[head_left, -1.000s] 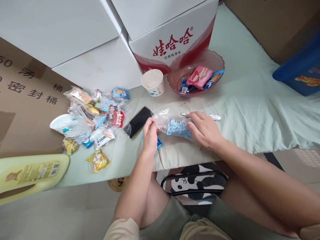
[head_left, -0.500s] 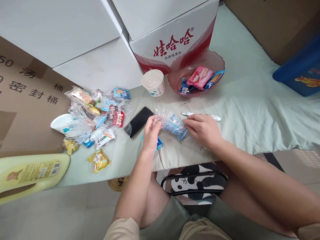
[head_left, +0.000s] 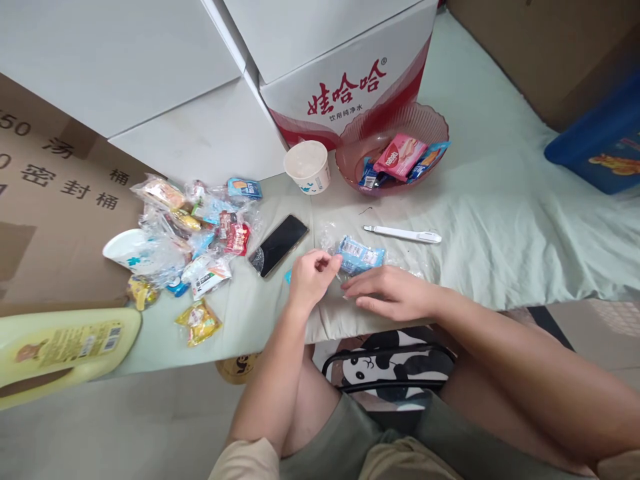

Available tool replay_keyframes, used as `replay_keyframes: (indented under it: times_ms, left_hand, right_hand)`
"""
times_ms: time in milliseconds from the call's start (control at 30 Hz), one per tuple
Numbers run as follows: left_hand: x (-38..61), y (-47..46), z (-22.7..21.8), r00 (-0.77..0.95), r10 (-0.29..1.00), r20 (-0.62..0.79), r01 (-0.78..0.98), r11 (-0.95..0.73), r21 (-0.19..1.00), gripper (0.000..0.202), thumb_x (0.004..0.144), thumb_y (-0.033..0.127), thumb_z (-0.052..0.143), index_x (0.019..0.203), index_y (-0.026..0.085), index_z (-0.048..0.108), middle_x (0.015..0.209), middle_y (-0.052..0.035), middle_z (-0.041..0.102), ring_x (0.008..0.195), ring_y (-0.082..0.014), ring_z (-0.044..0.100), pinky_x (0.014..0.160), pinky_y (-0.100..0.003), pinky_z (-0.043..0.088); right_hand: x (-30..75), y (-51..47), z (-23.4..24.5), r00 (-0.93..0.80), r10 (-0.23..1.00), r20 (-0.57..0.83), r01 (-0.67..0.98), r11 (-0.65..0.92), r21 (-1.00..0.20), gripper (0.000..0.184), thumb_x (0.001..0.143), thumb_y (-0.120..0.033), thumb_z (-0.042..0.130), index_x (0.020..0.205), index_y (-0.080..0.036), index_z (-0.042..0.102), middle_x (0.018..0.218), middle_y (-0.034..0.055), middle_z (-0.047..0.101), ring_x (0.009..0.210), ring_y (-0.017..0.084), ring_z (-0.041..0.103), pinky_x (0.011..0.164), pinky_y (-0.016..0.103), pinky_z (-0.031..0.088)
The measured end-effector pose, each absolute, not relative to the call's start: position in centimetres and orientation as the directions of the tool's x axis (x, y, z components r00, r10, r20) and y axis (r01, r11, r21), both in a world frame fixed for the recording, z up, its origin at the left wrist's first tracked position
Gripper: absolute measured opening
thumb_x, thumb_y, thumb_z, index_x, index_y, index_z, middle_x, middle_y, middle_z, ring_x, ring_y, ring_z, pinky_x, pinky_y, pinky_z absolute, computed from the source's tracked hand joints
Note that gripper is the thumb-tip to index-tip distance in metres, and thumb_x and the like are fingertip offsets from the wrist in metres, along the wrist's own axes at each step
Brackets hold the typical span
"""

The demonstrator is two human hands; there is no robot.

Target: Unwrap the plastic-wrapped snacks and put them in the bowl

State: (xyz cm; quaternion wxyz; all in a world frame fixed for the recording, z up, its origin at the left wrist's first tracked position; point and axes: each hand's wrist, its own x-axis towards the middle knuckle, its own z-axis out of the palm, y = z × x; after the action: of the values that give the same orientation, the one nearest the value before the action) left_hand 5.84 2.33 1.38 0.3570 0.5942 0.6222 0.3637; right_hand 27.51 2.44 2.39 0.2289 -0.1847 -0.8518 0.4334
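A clear plastic bag with a light blue snack packet (head_left: 359,256) inside lies on the pale green cloth near the table's front edge. My left hand (head_left: 311,280) pinches the bag's left end with curled fingers. My right hand (head_left: 387,297) rests flat on the near edge of the bag, fingers stretched out to the left. A small blue packet peeks out from behind my left hand.
A black phone (head_left: 278,244) lies left of the bag and a white pen (head_left: 403,234) behind it. A pink bowl (head_left: 395,117) holds snack packets beside a paper cup (head_left: 307,165). Several bagged snacks (head_left: 193,230) are heaped at left. White boxes stand behind.
Both hands have drawn back toward me with the bag. My right hand came off the top of the packet and now lies flat in front of it, which uncovers the pen.
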Motion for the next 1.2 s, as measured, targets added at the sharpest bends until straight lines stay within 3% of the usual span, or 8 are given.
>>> replay_keyframes:
  times_ms: [100,233,400,533,700,767,1000,1200]
  left_hand:
    - [6.2,2.4,1.4,0.016,0.999,-0.028,0.48,0.017,0.877,0.012,0.074,0.03,0.073,0.072,0.02,0.067,0.077,-0.001,0.064,0.065,-0.0135,0.058,0.063,-0.026,0.044]
    - [6.7,2.4,1.6,-0.03,0.999,-0.021,0.27,0.028,0.963,0.01,0.077,0.027,0.069,0.072,0.02,0.063,0.08,-0.0015,0.062,0.073,-0.0145,0.06,0.07,-0.026,0.048]
    - [7.9,2.3,1.7,0.012,0.986,-0.169,-0.205,0.168,0.964,0.025,0.073,0.037,0.073,0.069,0.021,0.055,0.089,-0.0026,0.065,0.086,-0.0175,0.065,0.091,-0.035,0.053]
    - [8.2,2.4,1.9,0.058,0.973,-0.222,-0.343,0.228,0.911,0.029,0.068,0.037,0.073,0.069,0.021,0.049,0.086,-0.0029,0.062,0.086,-0.0173,0.066,0.092,-0.037,0.054]
    - [7.4,2.9,2.3,-0.067,0.976,-0.209,-0.429,0.161,0.889,0.02,0.067,0.028,0.068,0.067,0.021,0.049,0.075,0.0007,0.056,0.076,-0.013,0.063,0.084,-0.03,0.055]
    - [7.2,2.9,2.5,-0.073,0.974,-0.216,-0.468,0.158,0.869,0.019,0.067,0.026,0.068,0.065,0.021,0.049,0.073,0.001,0.057,0.076,-0.0128,0.063,0.082,-0.029,0.054]
    - [8.0,2.4,3.0,0.089,0.96,-0.266,-0.61,0.264,0.747,0.018,0.066,0.027,0.068,0.064,0.019,0.052,0.073,-0.0001,0.06,0.079,-0.0166,0.066,0.079,-0.031,0.054]
    - [8.1,1.7,3.8,0.154,0.949,-0.277,-0.698,0.303,0.649,0.026,0.066,0.029,0.066,0.059,0.02,0.043,0.065,0.0014,0.053,0.063,-0.0142,0.057,0.089,-0.045,0.056]
  right_hand:
    - [27.4,2.5,2.1,-0.76,0.61,0.223,0.174,0.522,-0.835,0.035,0.102,-0.03,0.038,0.11,-0.019,0.07,0.102,0.008,0.077,0.092,0.019,0.072,0.083,0.034,0.055]
    - [27.5,3.1,1.2,-0.442,0.859,0.258,0.468,0.466,-0.751,0.024,0.095,-0.026,0.047,0.107,-0.02,0.066,0.103,0.0109,0.072,0.097,0.025,0.068,0.086,0.04,0.053]
    - [27.3,3.4,0.5,-0.36,0.898,0.252,0.563,0.425,-0.709,0.03,0.088,-0.034,0.057,0.115,-0.019,0.059,0.113,0.0154,0.065,0.108,0.031,0.062,0.095,0.048,0.051]
    - [27.6,3.6,0.6,-0.323,0.936,0.142,0.551,0.308,-0.776,0.038,0.081,-0.034,0.062,0.115,-0.019,0.056,0.113,0.0148,0.065,0.109,0.031,0.062,0.095,0.05,0.051]
    - [28.6,4.4,0.7,-0.3,0.946,-0.122,0.296,-0.03,-0.955,0.054,0.081,-0.036,0.064,0.129,-0.02,0.048,0.121,0.0149,0.064,0.105,0.027,0.065,0.09,0.046,0.054]
    - [28.7,4.5,1.0,-0.317,0.916,-0.246,0.148,-0.209,-0.967,0.056,0.079,-0.036,0.066,0.13,-0.021,0.047,0.121,0.014,0.062,0.099,0.024,0.066,0.085,0.041,0.055]
    - [27.2,4.0,2.4,-0.324,0.806,-0.494,-0.285,-0.582,-0.762,0.041,0.071,-0.027,0.07,0.11,-0.026,0.058,0.09,0.0001,0.064,0.075,0.016,0.06,0.068,0.032,0.049]
    - [26.0,3.6,2.7,-0.472,0.753,-0.459,-0.508,-0.657,-0.556,0.023,0.072,-0.033,0.076,0.087,-0.023,0.062,0.079,-0.0011,0.066,0.069,0.016,0.061,0.067,0.032,0.052]
